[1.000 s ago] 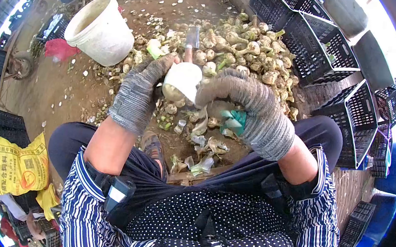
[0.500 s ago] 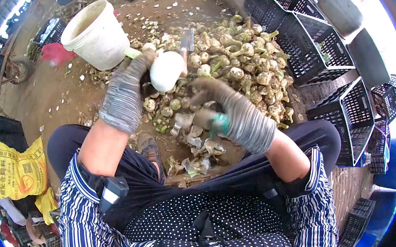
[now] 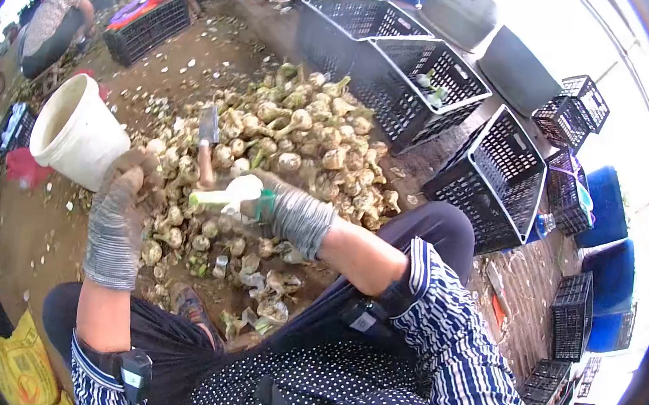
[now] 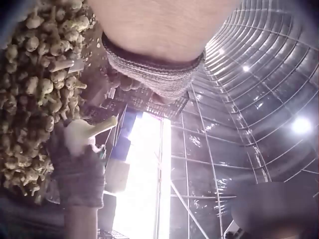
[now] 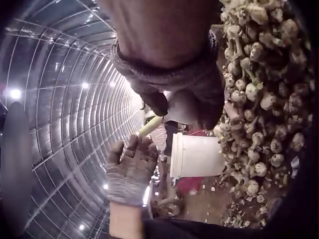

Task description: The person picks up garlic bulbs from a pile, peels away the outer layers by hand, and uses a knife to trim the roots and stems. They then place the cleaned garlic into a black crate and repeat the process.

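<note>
My gloved right hand [image 3: 292, 213] grips a peeled white bulb [image 3: 241, 188] whose short pale-green stem [image 3: 208, 198] points left. A green band [image 3: 265, 205] shows at that hand's fingers. Apart from it, my gloved left hand [image 3: 122, 210] is beside the white bucket [image 3: 99, 151]; in the right wrist view its fingers [image 5: 132, 144] are spread, with nothing in them. A small broad-bladed knife [image 3: 205, 161] with a wooden handle lies on the heap of unpeeled, soil-stained bulbs [image 3: 300, 134] ahead of both hands.
Black plastic crates [image 3: 491, 179] line the right side and the back. Peelings [image 3: 271, 307] lie on the ground between my feet. Another person [image 3: 54, 24] crouches at the far left, near a crate [image 3: 150, 27]. A yellow sack [image 3: 12, 364] sits at lower left.
The peeled bulb has passed from my left hand to my right, its stem now pointing left. My left hand has let go. The head view has turned to the right.
</note>
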The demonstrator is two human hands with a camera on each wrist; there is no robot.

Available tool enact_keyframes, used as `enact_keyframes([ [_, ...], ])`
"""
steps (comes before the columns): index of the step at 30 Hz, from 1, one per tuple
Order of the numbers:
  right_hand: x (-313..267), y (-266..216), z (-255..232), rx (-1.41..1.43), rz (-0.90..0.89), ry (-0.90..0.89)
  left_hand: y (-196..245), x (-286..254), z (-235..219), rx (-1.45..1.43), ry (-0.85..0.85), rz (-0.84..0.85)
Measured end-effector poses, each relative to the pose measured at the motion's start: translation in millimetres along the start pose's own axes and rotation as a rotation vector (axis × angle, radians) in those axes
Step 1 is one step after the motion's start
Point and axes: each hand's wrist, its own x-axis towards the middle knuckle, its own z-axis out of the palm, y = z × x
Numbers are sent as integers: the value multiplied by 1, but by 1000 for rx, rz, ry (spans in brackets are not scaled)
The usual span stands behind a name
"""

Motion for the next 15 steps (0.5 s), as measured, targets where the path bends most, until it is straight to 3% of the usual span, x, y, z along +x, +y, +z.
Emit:
enact_keyframes([
  [2, 2, 3, -8, 139, 119, -77, 4, 1, -5, 34, 19, -32],
  [3, 5, 8, -15, 339, 187, -75, 4, 1, -5, 29, 8, -28],
  [5, -19, -22, 9, 90, 179, 50, 5, 1, -4, 71, -26, -44],
  [8, 23, 35, -34, 305, 86, -79, 5, 0, -1, 83, -58, -36],
  [13, -14, -27, -13, 213, 216, -117, 6, 2, -4, 41, -90, -42],
  [15, -19, -31, -9, 150, 261, 8, 5, 2, -3, 46, -84, -51],
])
